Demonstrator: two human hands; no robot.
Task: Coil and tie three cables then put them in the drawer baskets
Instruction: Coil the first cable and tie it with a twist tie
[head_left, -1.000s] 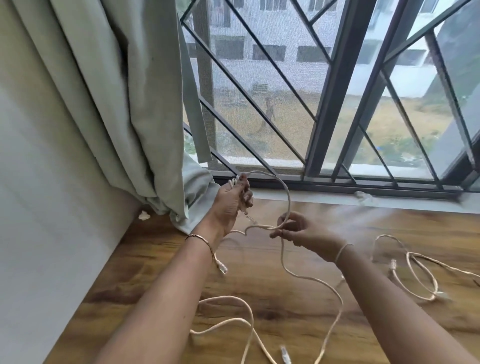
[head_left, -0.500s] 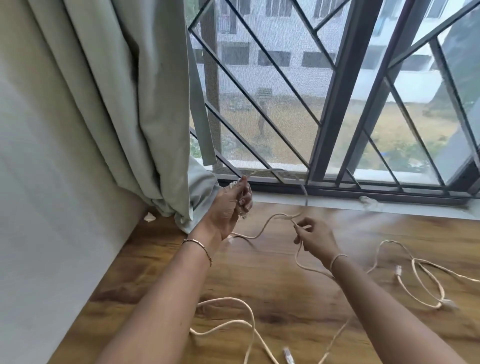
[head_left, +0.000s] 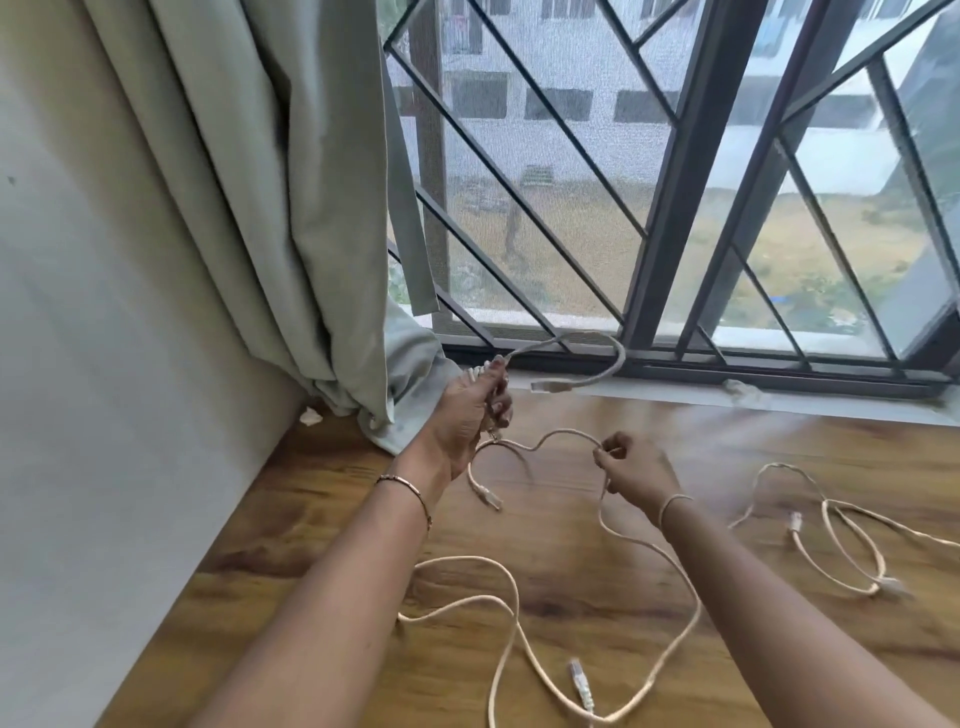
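My left hand (head_left: 470, 415) is closed around a small bundle of cream network cable loops, held upright near the curtain's hem. One plug end (head_left: 550, 386) arcs out above the fist toward the window sill. My right hand (head_left: 631, 467) pinches the same cream cable (head_left: 545, 439) a short way to the right; the cable runs slack from there down across the wooden table. A second cream cable (head_left: 519, 613) lies loose at the front, its plug (head_left: 581, 686) near the bottom. A third cable (head_left: 852, 545) lies loosely looped at the right.
The wooden table (head_left: 322, 525) meets a pale wall on the left and a barred window (head_left: 670, 208) at the back. A grey-green curtain (head_left: 270, 208) hangs at the back left, its hem resting on the table. No drawer or baskets are in view.
My right hand has slid right and down along the cable, away from my left hand. The loop above my left fist has come free, so its plug end now sticks out toward the sill.
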